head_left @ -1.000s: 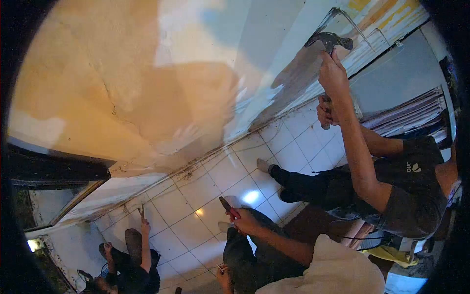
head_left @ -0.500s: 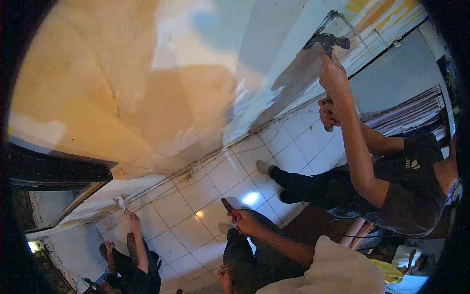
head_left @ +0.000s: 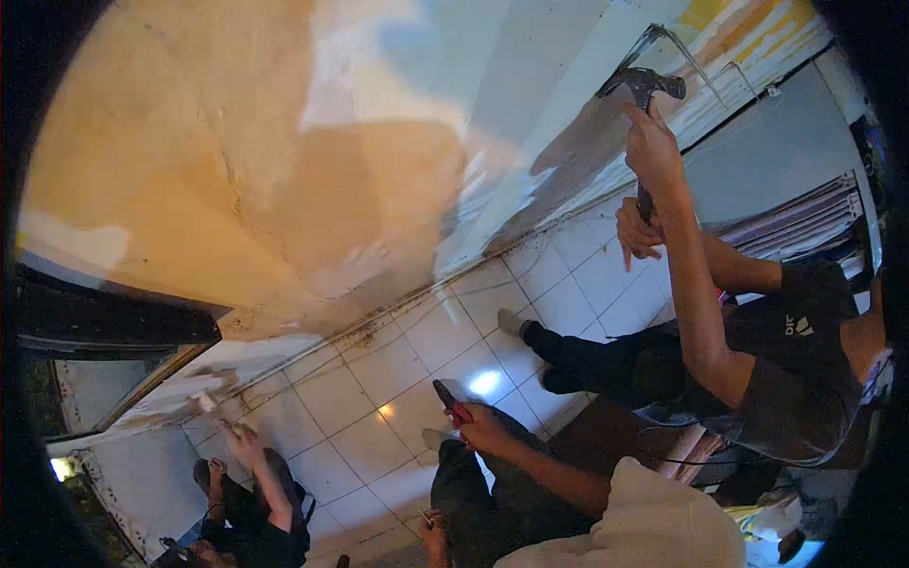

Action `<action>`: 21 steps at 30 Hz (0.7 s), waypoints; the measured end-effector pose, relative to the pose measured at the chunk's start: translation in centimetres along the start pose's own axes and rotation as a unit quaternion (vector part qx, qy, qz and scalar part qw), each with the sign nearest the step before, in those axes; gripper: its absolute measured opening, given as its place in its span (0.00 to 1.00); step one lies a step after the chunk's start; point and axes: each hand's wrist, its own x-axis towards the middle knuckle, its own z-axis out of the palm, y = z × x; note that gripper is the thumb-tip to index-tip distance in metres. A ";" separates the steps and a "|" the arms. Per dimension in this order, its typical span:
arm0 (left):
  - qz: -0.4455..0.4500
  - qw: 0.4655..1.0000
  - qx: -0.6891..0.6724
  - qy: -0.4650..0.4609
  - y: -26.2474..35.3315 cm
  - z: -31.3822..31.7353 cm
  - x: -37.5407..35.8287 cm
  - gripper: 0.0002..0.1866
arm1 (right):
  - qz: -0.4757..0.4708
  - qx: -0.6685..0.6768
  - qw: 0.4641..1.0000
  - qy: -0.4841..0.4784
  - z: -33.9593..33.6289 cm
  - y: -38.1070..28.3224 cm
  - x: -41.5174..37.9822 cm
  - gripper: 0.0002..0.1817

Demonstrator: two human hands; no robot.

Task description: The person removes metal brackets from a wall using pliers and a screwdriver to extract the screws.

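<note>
My right hand (head_left: 485,429) comes from a cream sleeve and is closed on a red-handled tool (head_left: 456,409). The tool's dark, narrow end points toward the wall; its exact kind is hard to make out. Low at the bottom edge, my left hand (head_left: 434,538) is closed on a thin, light, stick-like thing (head_left: 426,517), too small to name. Both hands are held low, near my dark trousers (head_left: 492,506). A painted wall (head_left: 237,189) with patches of cream, orange and grey stands in front of me, apart from both hands.
On the right, a co-worker in a dark shirt (head_left: 786,379) holds a claw hammer (head_left: 644,83) near a bent metal frame (head_left: 668,43). Another co-worker (head_left: 251,530) at lower left holds a blurred, light-headed tool (head_left: 204,402). White tiles (head_left: 417,346) cover the floor.
My hands have hardly moved. The right co-worker's lower hand has loosened, with fingers extended by the hammer handle. The lower-left co-worker's tool and hand have shifted left and down, away from the wall.
</note>
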 end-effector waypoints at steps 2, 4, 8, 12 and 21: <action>0.015 0.999 0.036 0.003 -0.1 -0.1 0.0 0.05 | 0.000 -0.025 1.000 0.000 -0.1 -0.5 -0.3 0.21; 0.040 0.997 0.071 0.003 -0.1 -0.3 -0.1 0.05 | 0.008 -0.035 0.999 0.001 -0.1 -0.9 -0.4 0.21; 0.030 0.999 -0.030 -0.010 -6.4 -0.2 3.0 0.08 | 0.008 -0.050 0.999 -0.001 -0.2 -0.8 -0.3 0.20; 0.040 0.999 0.024 0.022 -6.8 0.3 3.3 0.09 | -0.031 -0.018 0.999 -0.009 -0.5 -0.1 -0.1 0.18; 0.069 0.997 0.011 0.009 -7.5 0.1 4.3 0.09 | -0.022 -0.062 0.998 0.013 0.3 -0.3 0.2 0.18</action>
